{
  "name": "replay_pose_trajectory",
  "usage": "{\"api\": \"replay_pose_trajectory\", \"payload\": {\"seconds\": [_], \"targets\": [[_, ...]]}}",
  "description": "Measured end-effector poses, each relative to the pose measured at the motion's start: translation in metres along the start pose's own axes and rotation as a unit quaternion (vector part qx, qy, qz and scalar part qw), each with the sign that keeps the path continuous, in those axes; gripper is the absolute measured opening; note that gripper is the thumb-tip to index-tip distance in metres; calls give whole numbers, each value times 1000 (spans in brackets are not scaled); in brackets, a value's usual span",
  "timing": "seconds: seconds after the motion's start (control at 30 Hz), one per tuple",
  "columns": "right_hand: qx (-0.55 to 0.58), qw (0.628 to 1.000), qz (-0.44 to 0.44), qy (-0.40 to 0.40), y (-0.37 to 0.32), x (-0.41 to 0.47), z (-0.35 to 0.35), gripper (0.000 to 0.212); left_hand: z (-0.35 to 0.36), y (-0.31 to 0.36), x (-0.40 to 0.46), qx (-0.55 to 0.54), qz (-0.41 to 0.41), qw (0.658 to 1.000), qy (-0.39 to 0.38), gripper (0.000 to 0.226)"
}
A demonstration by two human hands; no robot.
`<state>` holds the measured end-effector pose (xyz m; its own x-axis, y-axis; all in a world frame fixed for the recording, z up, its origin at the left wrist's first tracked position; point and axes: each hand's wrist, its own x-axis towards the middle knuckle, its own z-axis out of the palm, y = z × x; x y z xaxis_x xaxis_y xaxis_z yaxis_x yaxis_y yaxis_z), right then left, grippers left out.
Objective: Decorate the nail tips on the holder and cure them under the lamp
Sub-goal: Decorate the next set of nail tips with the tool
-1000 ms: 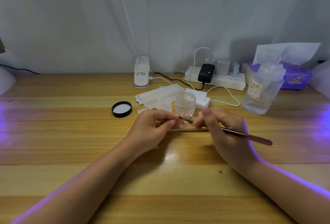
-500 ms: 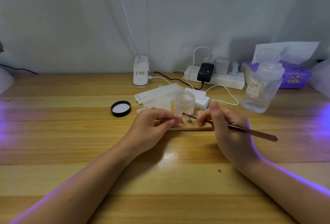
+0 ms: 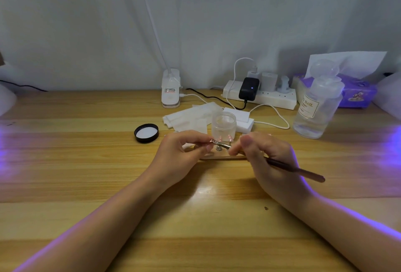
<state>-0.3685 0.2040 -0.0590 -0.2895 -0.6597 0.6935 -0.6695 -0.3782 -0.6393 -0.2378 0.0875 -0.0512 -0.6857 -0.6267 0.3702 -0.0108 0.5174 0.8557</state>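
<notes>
A flat wooden nail-tip holder (image 3: 223,157) lies mid-table with small metal stands; the tips themselves are too small to make out. My left hand (image 3: 184,152) pinches the holder's left end or a stand there; which one I cannot tell. My right hand (image 3: 267,159) grips a thin brush (image 3: 297,171) with a dark red handle. Its metal tip reaches left over the holder, close to my left fingertips. An open clear jar (image 3: 224,126) stands just behind the holder, and its black lid (image 3: 146,133) lies to the left.
A white clip lamp base (image 3: 171,89) with a gooseneck stands at the back. A power strip (image 3: 260,93) with chargers and cables, white wipes (image 3: 191,117), a clear pump bottle (image 3: 316,109) and a purple tissue box (image 3: 355,93) fill the back right. Purple light falls on both table sides.
The brush tip has swung left over the holder toward my left fingertips. My right hand shifted slightly; my left hand stays at the holder's left end.
</notes>
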Motion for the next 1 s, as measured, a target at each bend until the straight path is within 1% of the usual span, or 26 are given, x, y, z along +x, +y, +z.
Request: {"api": "replay_pose_trajectory", "payload": {"seconds": [0.13, 0.2, 0.33, 0.4, 0.53, 0.6, 0.7, 0.73, 0.8, 0.9, 1.0], "targets": [[6, 998, 48, 34, 2, 0, -3, 32, 0, 0, 0, -6, 6, 1000, -5, 22], [3, 999, 38, 35, 1, 0, -4, 33, 0, 0, 0, -6, 6, 1000, -4, 21], [5, 1000, -16, -5, -2, -1, 0, 39, 0, 0, 0, -10, 12, 1000, 1, 28], [-1, 1000, -3, -1, 0, 0, 0, 36, 0, 0, 0, -5, 16, 1000, -3, 27], [-4, 998, 45, 46, 2, 1, -3, 33, -1, -2, 0, -13, 14, 1000, -5, 22], [6, 998, 36, 41, 1, 0, -3, 34, 0, -2, 0, -13, 13, 1000, -4, 23], [3, 1000, -14, 5, -1, -1, -1, 40, 0, -3, 1, -16, 10, 1000, 4, 28], [2, 1000, -17, -3, -1, -2, -1, 39, 0, -3, 1, -16, 11, 1000, 4, 29], [6, 1000, 4, 4, 0, -1, -1, 34, 0, -2, 0, -19, 13, 1000, 4, 30], [5, 998, 41, 40, 1, 0, -3, 33, 0, -1, 0, -18, 9, 1000, 1, 27], [12, 999, 31, 31, 0, 0, -3, 33, 0, -1, 0, -20, 6, 1000, 1, 28]]}}
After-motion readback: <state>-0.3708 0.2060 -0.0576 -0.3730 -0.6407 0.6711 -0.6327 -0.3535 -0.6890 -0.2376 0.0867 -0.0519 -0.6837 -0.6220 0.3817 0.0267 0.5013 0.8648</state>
